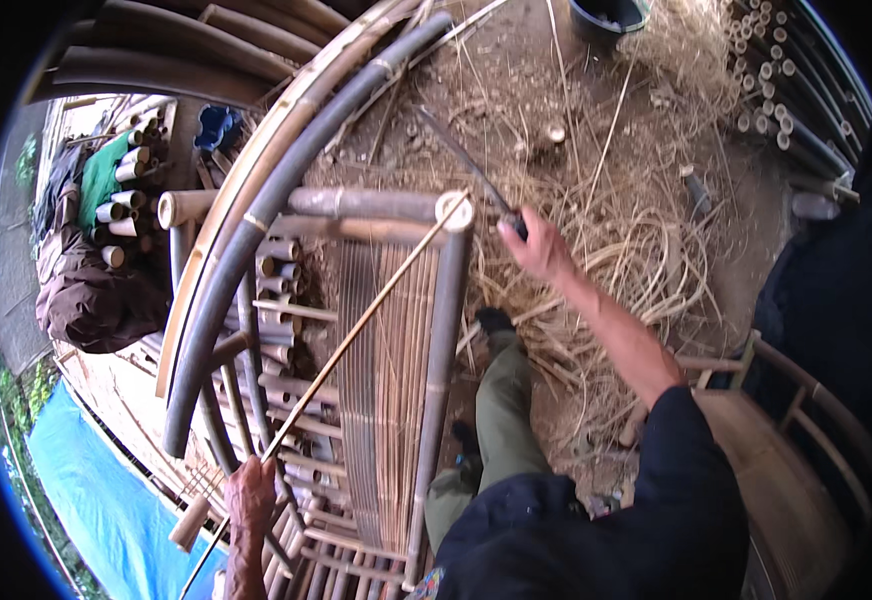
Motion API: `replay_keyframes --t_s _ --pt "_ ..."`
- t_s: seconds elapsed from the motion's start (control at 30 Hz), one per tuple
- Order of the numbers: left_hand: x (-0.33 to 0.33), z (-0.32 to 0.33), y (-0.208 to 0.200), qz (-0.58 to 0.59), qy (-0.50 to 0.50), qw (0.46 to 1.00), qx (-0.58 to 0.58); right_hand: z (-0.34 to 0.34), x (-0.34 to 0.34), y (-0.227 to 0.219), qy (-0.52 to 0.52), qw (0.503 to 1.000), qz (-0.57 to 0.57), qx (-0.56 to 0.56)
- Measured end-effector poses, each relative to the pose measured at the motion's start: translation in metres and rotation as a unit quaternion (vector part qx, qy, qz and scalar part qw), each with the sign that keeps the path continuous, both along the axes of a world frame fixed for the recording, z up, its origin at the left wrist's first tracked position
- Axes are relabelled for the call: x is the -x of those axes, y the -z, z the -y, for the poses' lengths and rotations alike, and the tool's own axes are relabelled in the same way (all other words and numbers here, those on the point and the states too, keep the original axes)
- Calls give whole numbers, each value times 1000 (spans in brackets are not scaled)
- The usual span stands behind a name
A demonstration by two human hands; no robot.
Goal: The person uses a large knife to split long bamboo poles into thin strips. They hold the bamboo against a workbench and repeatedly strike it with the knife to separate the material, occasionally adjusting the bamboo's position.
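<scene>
My left hand [252, 492] is closed round a thin bamboo strip [356, 328] at the lower left. The strip slants up to the right, its far end over the corner of a bamboo bench frame [440, 350]. My right hand [539, 247] grips the dark handle of a long-bladed knife [463, 155], right of that corner. The blade points up and left, apart from the strip. Inside the frame lies a seat of narrow slats [386, 300], dark on one side and pale on the other. A curved dark bamboo pole [286, 180] rises along the bench's left side.
Loose bamboo shavings [646, 260] cover the dirt floor beside my legs. Cut poles [796, 90] are stacked at the upper right, near a dark bucket [608, 14]. A bamboo chair [766, 450] stands at the lower right. Blue tarp [96, 470] spreads at the lower left.
</scene>
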State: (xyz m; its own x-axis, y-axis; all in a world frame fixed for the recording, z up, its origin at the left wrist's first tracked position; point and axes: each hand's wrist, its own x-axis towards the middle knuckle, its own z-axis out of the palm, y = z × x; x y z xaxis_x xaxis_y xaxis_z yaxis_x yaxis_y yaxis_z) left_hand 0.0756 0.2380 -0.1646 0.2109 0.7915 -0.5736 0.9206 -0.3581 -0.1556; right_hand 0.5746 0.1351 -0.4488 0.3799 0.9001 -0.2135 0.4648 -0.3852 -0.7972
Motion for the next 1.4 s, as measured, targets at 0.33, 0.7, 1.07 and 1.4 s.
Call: replay_keyframes --t_s 0.33,0.7,1.07,1.4 --pt "-19 -21 -3 2 18 1000 9 42 -17 70 63 974 -48 210" --pt "-11 -19 13 30 37 999 -12 8 -10 33 -11 989 31 144" --pt "-14 -10 15 34 46 998 -24 24 -14 50 77 942 -59 320" --pt "-13 -4 -64 293 -126 943 -96 116 34 29 364 863 -337 98"
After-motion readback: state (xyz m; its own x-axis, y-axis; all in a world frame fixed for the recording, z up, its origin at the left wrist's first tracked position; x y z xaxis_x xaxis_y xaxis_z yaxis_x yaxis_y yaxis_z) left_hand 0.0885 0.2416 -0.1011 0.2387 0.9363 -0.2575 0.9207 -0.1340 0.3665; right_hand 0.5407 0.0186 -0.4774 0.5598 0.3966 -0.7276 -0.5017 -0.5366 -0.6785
